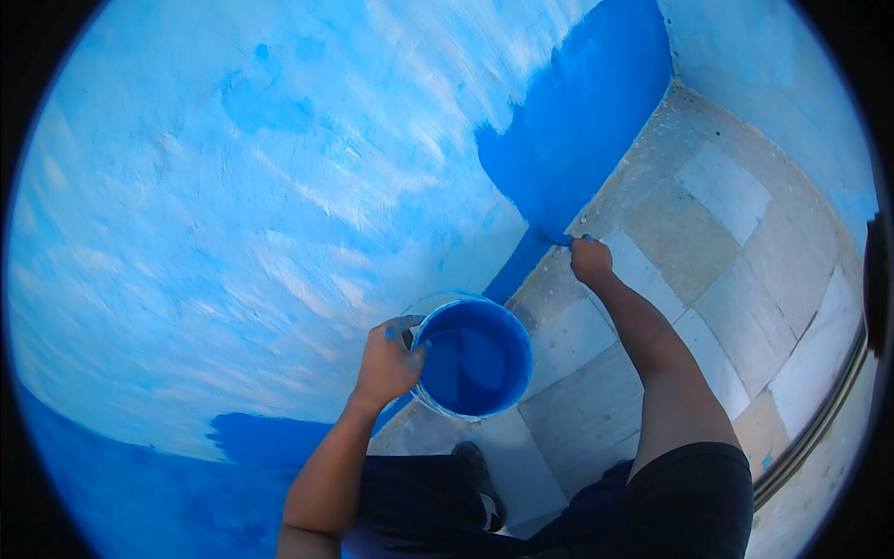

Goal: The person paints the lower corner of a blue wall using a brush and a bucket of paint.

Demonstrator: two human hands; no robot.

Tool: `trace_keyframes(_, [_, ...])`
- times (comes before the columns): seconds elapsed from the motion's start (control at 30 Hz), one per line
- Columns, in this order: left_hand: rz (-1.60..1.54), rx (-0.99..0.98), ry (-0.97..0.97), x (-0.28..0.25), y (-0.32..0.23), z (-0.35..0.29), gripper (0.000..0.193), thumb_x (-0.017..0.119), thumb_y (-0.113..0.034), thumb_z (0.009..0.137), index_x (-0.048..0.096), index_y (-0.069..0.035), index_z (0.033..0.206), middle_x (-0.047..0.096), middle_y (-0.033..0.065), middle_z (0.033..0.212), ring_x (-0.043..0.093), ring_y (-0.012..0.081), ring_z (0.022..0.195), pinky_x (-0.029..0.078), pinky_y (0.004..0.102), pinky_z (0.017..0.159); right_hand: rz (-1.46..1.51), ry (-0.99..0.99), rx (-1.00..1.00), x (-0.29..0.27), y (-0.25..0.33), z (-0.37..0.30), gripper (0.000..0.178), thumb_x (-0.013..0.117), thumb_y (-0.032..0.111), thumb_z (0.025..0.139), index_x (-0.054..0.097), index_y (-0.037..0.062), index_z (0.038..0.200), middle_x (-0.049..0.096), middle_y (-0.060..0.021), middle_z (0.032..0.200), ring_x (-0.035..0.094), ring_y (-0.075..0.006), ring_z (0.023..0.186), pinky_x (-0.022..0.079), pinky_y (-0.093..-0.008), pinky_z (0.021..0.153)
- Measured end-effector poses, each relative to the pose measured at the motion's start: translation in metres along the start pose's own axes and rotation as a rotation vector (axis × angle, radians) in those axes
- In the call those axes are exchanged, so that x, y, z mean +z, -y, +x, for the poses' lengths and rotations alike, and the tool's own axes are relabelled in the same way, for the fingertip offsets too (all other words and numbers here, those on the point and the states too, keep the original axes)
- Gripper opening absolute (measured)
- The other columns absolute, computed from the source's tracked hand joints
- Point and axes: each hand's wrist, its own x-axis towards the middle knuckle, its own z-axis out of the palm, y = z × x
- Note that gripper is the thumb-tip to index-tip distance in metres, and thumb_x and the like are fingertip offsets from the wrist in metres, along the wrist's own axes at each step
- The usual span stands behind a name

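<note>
Tiled floor (596,401), edge along blue wall (335,205): gripping brush (561,239) there in closed right hand (590,260); holding bucket (505,337) by rim (530,348) near same edge in part-curled left hand (387,365). Stroke lightly, sparing floor.

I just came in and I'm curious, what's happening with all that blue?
A person is painting a wall. The left hand holds a bucket of blue paint at its rim; the right hand holds a brush where the wall meets the tiled floor. Darker blue covers part of the wall; much is pale blue.
</note>
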Motion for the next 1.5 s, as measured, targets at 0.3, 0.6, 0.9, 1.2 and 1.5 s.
trace_keyframes(0.3, [-0.02,-0.116,0.078,-0.003,-0.007,-0.005,0.034,0.071,-0.007,0.076,0.068,0.003,0.108,0.057,0.0121,0.068,0.058,0.0217,0.059,0.046,0.0371,0.058,0.17,-0.617,-0.17,-0.17,0.075,0.007,0.014,0.065,0.011,0.081,0.069,0.01,0.095,0.066,-0.0084,0.085,0.066,-0.0301,0.083,0.054,-0.0416,0.065])
trace_keyframes(0.6, [-0.104,-0.081,0.004,-0.002,-0.008,-0.001,0.034,0.068,-0.006,0.077,0.066,0.008,0.108,0.053,0.0107,0.057,0.049,0.018,0.049,0.04,0.0349,0.05,0.041,-0.305,-0.206,-0.044,0.053,-0.014,0.021,0.056,0.009,0.087,0.065,0.0078,0.106,0.063,-0.0137,0.098,0.066,-0.0311,0.083,0.056,-0.0448,0.065])
trace_keyframes(0.9, [-0.183,-0.122,-0.018,-0.001,0.0,-0.009,0.035,0.069,-0.006,0.077,0.066,0.007,0.109,0.053,0.0081,0.057,0.048,0.016,0.049,0.04,0.0339,0.05,0.026,-0.341,-0.317,-0.127,0.082,-0.008,0.019,0.057,0.009,0.086,0.065,0.0086,0.104,0.064,-0.013,0.091,0.065,-0.0306,0.082,0.053,-0.0411,0.057])
trace_keyframes(1.2, [-0.098,-0.079,0.016,-0.003,-0.007,-0.003,0.031,0.072,-0.007,0.075,0.07,0.001,0.104,0.054,0.0103,0.065,0.054,0.02,0.057,0.046,0.0355,0.057,0.08,-0.353,-0.238,-0.052,0.07,-0.018,0.045,0.055,0.005,0.086,0.054,0.0105,0.131,0.058,-0.0141,0.11,0.065,-0.029,0.087,0.056,-0.0411,0.066])
trace_keyframes(1.5, [-0.081,0.015,0.014,0.0,-0.004,-0.001,0.033,0.068,-0.007,0.075,0.067,0.007,0.105,0.056,0.0136,0.06,0.054,0.0222,0.051,0.044,0.0362,0.053,-0.015,-0.194,-0.36,-0.07,0.052,-0.015,0.015,0.056,0.008,0.084,0.069,0.0091,0.092,0.066,-0.0133,0.089,0.066,-0.0301,0.085,0.054,-0.0446,0.066])
